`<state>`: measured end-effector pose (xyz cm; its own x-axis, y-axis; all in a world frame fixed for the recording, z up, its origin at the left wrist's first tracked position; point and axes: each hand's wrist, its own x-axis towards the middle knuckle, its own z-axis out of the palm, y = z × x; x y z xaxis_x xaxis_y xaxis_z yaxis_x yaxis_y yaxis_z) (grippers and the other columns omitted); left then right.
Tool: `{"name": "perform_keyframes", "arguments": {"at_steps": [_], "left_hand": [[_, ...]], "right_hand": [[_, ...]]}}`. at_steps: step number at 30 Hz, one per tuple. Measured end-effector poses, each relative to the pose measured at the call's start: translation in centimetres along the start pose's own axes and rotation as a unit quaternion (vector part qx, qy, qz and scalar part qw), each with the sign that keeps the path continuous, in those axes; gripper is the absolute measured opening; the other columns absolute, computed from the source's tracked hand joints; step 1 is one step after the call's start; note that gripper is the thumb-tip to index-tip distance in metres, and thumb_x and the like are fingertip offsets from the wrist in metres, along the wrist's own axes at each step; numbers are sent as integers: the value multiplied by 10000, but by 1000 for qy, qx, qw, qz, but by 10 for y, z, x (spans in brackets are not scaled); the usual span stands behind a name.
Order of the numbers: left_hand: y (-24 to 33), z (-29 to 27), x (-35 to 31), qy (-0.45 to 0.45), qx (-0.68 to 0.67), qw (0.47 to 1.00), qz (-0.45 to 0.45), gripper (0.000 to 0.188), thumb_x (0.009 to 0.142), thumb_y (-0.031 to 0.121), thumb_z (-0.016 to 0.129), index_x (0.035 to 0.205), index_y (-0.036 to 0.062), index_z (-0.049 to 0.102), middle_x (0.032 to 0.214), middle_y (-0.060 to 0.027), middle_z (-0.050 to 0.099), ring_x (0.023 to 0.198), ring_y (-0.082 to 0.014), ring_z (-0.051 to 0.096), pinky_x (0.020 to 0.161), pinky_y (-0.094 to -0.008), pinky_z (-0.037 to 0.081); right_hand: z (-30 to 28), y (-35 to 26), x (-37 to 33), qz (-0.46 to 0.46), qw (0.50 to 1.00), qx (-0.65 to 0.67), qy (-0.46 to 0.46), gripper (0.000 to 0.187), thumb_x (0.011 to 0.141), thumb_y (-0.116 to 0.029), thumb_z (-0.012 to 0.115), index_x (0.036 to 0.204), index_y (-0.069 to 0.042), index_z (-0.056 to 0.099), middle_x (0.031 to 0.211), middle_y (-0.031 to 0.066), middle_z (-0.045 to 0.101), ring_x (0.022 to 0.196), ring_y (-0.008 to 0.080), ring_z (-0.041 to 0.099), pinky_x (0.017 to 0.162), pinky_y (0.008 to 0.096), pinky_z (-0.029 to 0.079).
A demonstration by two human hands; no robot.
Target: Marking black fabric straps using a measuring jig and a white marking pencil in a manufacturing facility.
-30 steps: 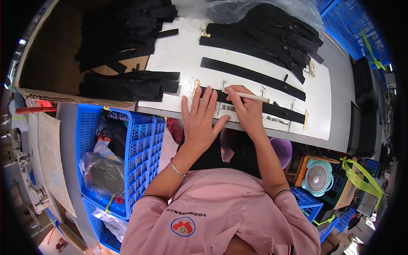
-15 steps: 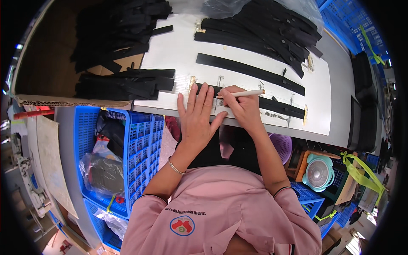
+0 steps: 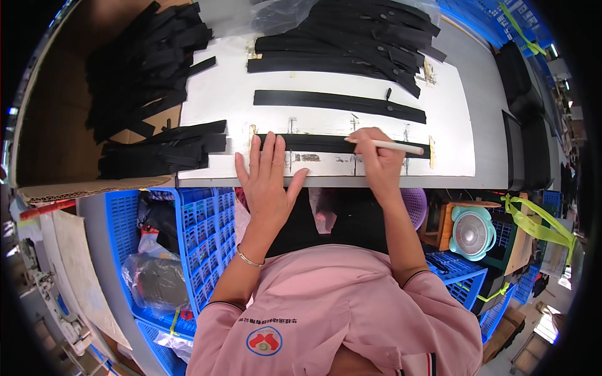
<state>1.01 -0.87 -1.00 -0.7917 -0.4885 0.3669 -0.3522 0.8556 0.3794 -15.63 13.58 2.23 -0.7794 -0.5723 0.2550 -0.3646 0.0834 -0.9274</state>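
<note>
A black zipper point(image 3: 313, 143) lies lengthwise on a white board point(image 3: 458, 138) near the table's front edge. My left hand point(image 3: 268, 182) is open, its spread fingertips pressing on the zipper's left end. In my right hand point(image 3: 380, 163) is a slim white pen point(image 3: 401, 148). The pen's tip is at the zipper, by a dark line drawn across the board; my fingers partly hide the contact. Behind this zipper lies another single black zipper point(image 3: 332, 105), its pull standing up near the right end.
More black zippers point(image 3: 338, 37) are heaped at the back of the board. At the left, a cardboard box point(image 3: 56, 125) holds a pile of zippers, some poking over its edge. Blue baskets point(image 3: 194, 244) stand below the table, and a small turquoise fan point(image 3: 471, 233) is at the right.
My right hand has moved right along the zipper with the pen, from the left drawn line to the middle one. My left hand stays on the left end. The view has shifted.
</note>
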Motion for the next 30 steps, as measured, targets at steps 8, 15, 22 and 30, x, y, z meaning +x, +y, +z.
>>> {"name": "perform_keyframes", "arguments": {"at_steps": [8,15,22,30], "left_hand": [[4,-2,1,-9,-6,1000,-6,712,895,376,740,1461,14,505,1550,-153,456,1484,-363,342,1206,-603,118],[52,12,17,-32,-109,990,81,684,890,365,743,1452,43,524,1517,-164,479,1429,-360,400,1198,-606,168],[59,22,19,-45,-105,990,86,513,901,307,737,1351,78,644,1435,-114,574,1359,-301,480,1197,-537,214],[63,22,22,-42,-100,989,98,480,912,299,718,1317,50,655,1404,-122,583,1338,-305,486,1184,-567,228]], "right_hand": [[-14,18,2,25,997,-73,31,218,995,-125,592,897,39,696,783,100,697,681,139,630,638,281,479],[-14,22,1,16,997,-73,29,218,1014,-123,592,934,44,707,783,45,678,677,78,568,610,228,439],[-13,23,0,0,997,-51,51,216,1007,-112,594,897,37,704,742,38,665,642,70,565,583,232,434],[-18,26,-2,-24,998,-56,12,223,966,-88,617,802,43,690,700,66,677,616,99,601,579,261,465]]}}
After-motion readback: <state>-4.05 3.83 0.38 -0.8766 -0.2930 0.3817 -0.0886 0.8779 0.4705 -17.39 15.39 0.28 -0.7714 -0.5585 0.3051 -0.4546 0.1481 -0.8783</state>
